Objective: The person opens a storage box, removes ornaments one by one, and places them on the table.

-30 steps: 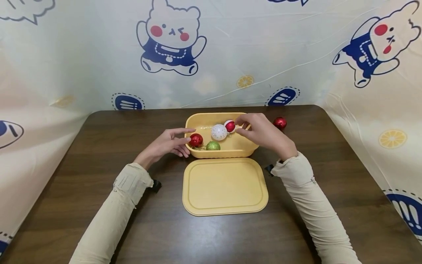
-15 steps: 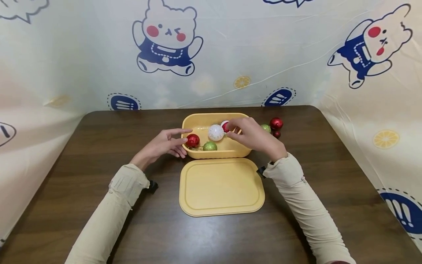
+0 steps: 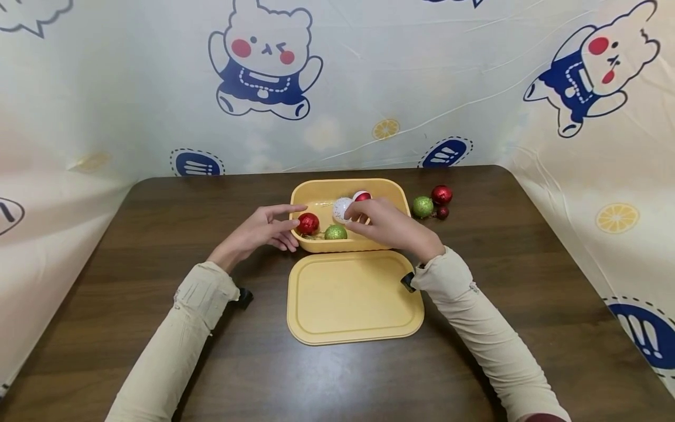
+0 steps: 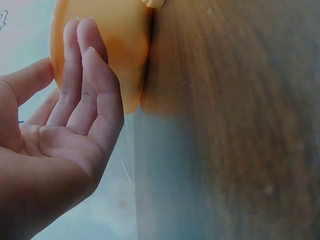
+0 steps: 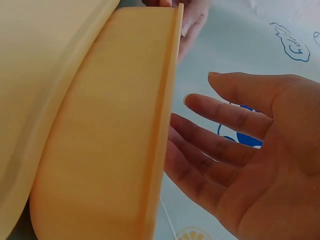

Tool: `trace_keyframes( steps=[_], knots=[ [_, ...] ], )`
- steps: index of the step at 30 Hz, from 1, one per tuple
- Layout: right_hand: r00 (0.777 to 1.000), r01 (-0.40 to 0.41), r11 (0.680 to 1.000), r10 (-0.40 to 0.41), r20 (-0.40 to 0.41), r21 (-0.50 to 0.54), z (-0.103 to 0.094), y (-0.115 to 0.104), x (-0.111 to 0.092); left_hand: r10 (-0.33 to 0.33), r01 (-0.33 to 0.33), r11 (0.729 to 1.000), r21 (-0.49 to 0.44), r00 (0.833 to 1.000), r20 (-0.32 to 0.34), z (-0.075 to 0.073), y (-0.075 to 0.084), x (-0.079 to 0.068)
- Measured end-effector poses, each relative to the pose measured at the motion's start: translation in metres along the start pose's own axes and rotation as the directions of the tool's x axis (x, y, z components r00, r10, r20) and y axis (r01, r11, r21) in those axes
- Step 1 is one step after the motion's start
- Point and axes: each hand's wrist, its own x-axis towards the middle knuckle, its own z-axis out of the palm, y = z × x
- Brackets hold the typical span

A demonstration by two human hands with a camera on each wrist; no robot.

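Note:
A yellow box (image 3: 364, 244) holds several baubles: a shiny red bauble (image 3: 308, 224) at its left end, a glittery green bauble (image 3: 336, 232), a speckled white bauble (image 3: 340, 208) and a red-and-white bauble (image 3: 362, 196). My left hand (image 3: 262, 230) touches the box's left end with thumb and fingers extended. Over the box's right half reaches my right hand (image 3: 390, 224), its fingertips overlapping the white bauble in the head view. Thumb and fingers of the right hand (image 5: 255, 150) are apart with nothing between them in the right wrist view.
The flat yellow lid (image 3: 355, 298) lies directly in front of the box. To the right on the dark wooden table (image 3: 527, 328) are a green bauble (image 3: 423, 207), a red bauble (image 3: 442, 194) and a small dark red ball (image 3: 442, 212). A printed cloth (image 3: 358, 76) hangs behind.
My right hand has moved left and a little toward me, from the red-and-white bauble to near the white and green ones. It uncovers the baubles beyond the box. My left hand stays put.

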Motion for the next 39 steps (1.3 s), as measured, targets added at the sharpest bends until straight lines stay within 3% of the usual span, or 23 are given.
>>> trace_keyframes(
  steps=[10, 24, 32, 39],
  knots=[
    [0.998, 0.055, 0.995, -0.058, 0.038, 0.082, 0.02, 0.0, 0.006, 0.002, -0.002, 1.0, 0.002, 1.0, -0.004, 0.001, 0.001, -0.001],
    [0.991, -0.008, 0.992, -0.009, 0.131, 0.125, 0.036, 0.01, 0.009, -0.001, 0.001, 1.0, -0.001, 1.0, 0.009, 0.002, 0.003, 0.001],
    [0.991, -0.091, 0.972, 0.067, 0.113, 0.218, 0.037, 0.016, 0.01, -0.01, 0.01, 1.0, -0.003, 1.0, 0.006, 0.001, 0.002, 0.001],
    [0.994, -0.077, 0.962, 0.053, 0.095, 0.263, 0.035, 0.023, 0.014, -0.003, 0.003, 1.0, 0.002, 1.0, 0.007, 0.0, 0.0, 0.001]
  ],
)
